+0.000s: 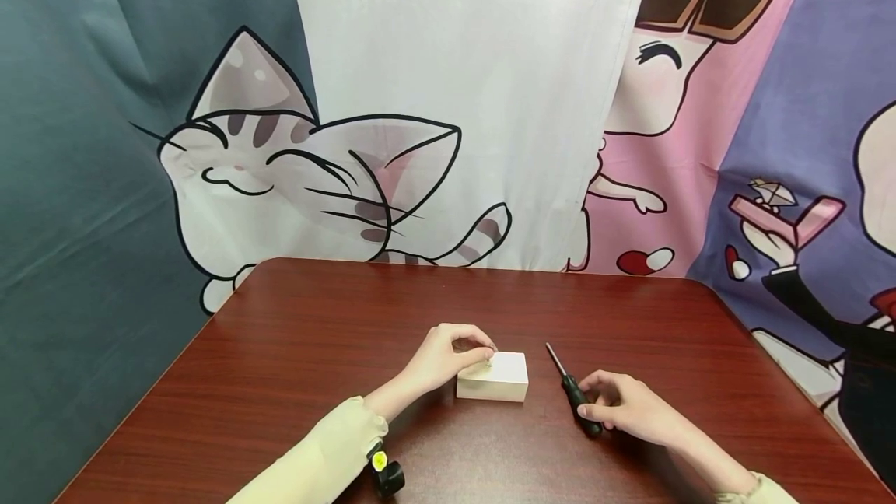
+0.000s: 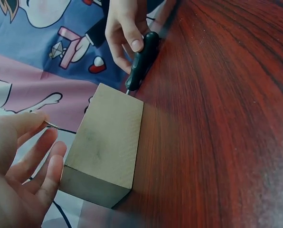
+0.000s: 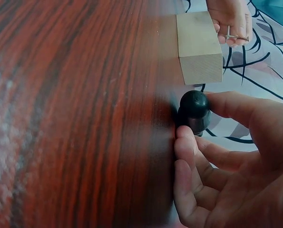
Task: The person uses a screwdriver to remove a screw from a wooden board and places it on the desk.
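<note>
A pale wooden block (image 1: 491, 387) lies on the table, seen also in the left wrist view (image 2: 103, 137). Just above its left part, my left hand (image 1: 448, 352) pinches small, thin metal screws (image 3: 237, 37) between thumb and fingertips; their exact number is hard to tell. To the right of the block lies a screwdriver (image 1: 574, 395) with a black handle, its thin shaft pointing away from me. My right hand (image 1: 633, 407) grips that handle, thumb on one side and fingers on the other, as the right wrist view shows at the handle's rounded end (image 3: 194, 105).
The brown wood-grain table (image 1: 336, 309) has rounded far corners. Behind it hangs a printed cloth (image 1: 476, 61) with a cartoon cat and figures. A black strap with a yellow badge (image 1: 380, 461) sits at my left wrist.
</note>
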### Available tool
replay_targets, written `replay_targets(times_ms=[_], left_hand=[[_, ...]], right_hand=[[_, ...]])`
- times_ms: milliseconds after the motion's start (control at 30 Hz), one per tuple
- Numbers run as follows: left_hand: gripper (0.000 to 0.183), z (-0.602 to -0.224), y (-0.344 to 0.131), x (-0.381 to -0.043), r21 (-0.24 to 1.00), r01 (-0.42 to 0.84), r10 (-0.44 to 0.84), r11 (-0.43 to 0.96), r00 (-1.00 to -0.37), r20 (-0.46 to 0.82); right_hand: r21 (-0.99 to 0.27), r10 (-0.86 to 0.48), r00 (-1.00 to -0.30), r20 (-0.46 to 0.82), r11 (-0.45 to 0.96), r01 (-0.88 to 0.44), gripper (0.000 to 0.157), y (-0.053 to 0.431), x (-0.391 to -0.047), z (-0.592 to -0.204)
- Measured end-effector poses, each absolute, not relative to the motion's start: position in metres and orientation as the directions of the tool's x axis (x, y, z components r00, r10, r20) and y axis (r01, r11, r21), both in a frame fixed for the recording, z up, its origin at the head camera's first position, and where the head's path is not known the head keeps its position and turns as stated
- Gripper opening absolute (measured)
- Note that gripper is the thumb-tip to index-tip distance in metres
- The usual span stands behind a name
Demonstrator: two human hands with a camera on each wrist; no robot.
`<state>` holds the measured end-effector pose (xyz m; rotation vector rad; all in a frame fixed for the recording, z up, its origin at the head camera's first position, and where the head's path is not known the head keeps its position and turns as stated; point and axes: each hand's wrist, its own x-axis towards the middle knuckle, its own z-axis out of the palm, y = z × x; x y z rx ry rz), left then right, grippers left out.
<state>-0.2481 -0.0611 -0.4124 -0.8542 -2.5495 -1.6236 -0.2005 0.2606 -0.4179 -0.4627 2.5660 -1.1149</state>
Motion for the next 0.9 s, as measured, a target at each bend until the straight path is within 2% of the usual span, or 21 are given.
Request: replay_targets(times_ms=[233, 400, 633, 900], left_hand=[[0.014, -0.413, -0.07, -0.247, 0.9, 0.365, 0.405, 0.238, -0.879, 0.25], [0.012, -0.413, -0.074, -0.246, 0.929, 0.32, 0.402, 0.186, -0.887, 0.225], [0.016, -0.416, -0.081, -0.244, 0.923, 0.342, 0.411, 0.178, -0.878, 0.246], [0.012, -0.417, -0.09, -0.242, 0.883, 0.396, 0.384, 0.253, -0.878, 0.284]], right_hand=[[-0.739, -0.409, -0.902, -0.142, 0.65, -0.178, 0.039, 0.261, -0.201, -0.42], [-0.74, -0.405, -0.902, -0.148, 0.651, -0.171, 0.039, 0.262, -0.201, -0.42], [-0.74, -0.404, -0.904, -0.143, 0.65, -0.174, 0.039, 0.262, -0.201, -0.422], [-0.744, -0.402, -0.904, -0.143, 0.646, -0.17, 0.039, 0.262, -0.2, -0.421]])
